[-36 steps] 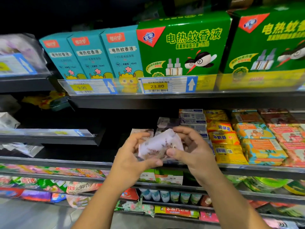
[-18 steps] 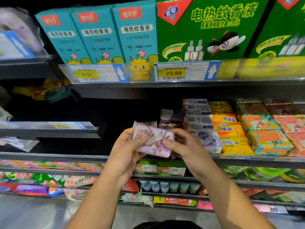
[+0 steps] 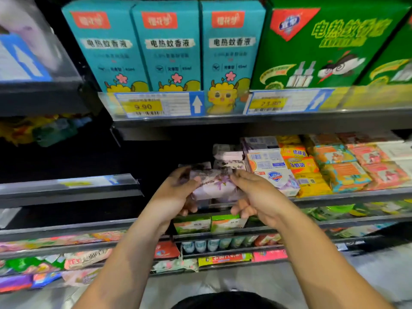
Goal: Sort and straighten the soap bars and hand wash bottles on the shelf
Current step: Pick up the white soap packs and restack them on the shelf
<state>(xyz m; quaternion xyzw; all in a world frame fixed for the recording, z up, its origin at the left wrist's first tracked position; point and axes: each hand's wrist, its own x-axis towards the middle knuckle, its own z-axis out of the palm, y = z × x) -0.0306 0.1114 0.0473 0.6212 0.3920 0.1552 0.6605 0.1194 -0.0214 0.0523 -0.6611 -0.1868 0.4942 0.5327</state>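
A pale lilac soap bar [image 3: 214, 186] with purple flower print is held between both hands in front of the middle shelf. My left hand [image 3: 178, 192] grips its left end, thumb on top. My right hand [image 3: 256, 197] pinches its right end. Behind it, more lilac soap bars [image 3: 227, 157] lie stacked on the shelf. To the right stand white Safeguard soap boxes [image 3: 278, 177], yellow soap packs [image 3: 305, 170] and orange and pink soap packs [image 3: 347, 172] in piles. No hand wash bottles can be made out.
The middle shelf rail [image 3: 334, 197] runs under the soap piles. Above, teal boxes [image 3: 169, 47] and green boxes [image 3: 323, 45] stand behind price tags [image 3: 142, 105]. Lower shelves hold green boxes [image 3: 209, 224] and colourful packets [image 3: 84, 259]. The shelf part left of the soaps is dark.
The view has moved closer to the shelf. Both hands have carried the lilac soap bar slightly up and towards the stack, keeping hold of its ends.
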